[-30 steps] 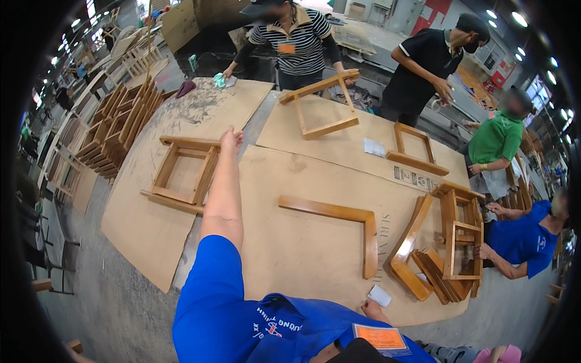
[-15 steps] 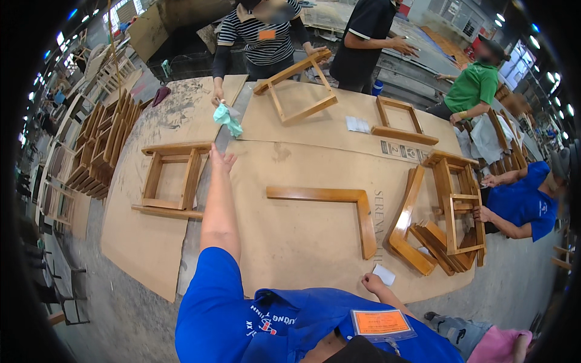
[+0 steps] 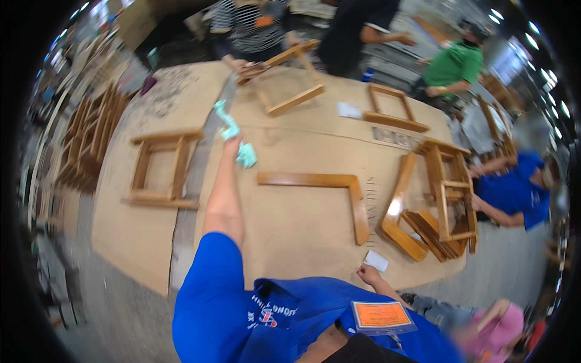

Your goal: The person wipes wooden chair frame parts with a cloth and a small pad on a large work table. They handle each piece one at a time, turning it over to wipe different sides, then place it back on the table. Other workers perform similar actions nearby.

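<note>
Mint cloth (image 3: 246, 155) shifted, in left hand (image 3: 232, 143)

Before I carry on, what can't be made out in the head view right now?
In the head view:
- Left hand: finger grip unclear; motion blur and the pale green cloth obscure it.
- Right hand: too small to tell whether it pinches the white slip.
- Stacked wooden pieces: partly hidden behind the wooden frame.
- Striped-shirt co-worker: head cut off by the top edge.
</note>
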`<state>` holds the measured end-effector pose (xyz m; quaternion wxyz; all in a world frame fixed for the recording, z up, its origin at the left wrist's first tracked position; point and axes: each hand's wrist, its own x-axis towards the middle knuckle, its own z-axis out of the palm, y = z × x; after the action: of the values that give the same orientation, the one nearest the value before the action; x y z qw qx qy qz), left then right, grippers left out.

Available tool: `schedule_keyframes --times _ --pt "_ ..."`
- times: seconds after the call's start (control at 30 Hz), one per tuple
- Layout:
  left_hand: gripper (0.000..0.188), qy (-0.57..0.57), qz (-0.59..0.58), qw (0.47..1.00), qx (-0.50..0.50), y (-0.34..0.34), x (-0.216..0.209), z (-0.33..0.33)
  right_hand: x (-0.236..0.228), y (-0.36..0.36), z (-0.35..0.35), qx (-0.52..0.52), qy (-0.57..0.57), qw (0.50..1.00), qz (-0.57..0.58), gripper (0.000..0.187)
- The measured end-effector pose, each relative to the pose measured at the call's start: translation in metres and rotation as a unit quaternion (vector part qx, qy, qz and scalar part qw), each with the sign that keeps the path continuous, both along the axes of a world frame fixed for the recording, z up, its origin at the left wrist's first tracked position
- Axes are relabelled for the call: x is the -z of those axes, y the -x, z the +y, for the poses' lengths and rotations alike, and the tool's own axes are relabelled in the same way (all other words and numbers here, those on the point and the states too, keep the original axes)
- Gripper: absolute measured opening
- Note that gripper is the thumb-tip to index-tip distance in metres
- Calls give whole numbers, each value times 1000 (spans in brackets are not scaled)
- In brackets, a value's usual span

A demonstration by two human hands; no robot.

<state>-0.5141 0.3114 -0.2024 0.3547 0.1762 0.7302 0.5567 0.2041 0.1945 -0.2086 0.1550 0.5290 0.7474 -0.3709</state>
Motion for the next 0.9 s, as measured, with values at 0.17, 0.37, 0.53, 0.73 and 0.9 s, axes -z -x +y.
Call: schedule_keyframes --times 0.17,0.37,0.53,0.73,0.9 --pt "53 251 310 874 278 -2 81 5 5 -12 -4 3 -22 1000 -9 22" --pt "50 226 428 845 228 -25 142 -4 -3 -33 -23 13 -25 999 -17 24" --pt "38 183 228 942 166 -37 112 -8 -29 -7 -21 14 -15 999 32 26" --pt "31 -142 -44 988 42 -171 -33 -31 -87 123 39 299 194 881 311 43" --pt "25 -168 -253 944 132 -304 -124 -88 -141 247 62 314 362 705 523 53"
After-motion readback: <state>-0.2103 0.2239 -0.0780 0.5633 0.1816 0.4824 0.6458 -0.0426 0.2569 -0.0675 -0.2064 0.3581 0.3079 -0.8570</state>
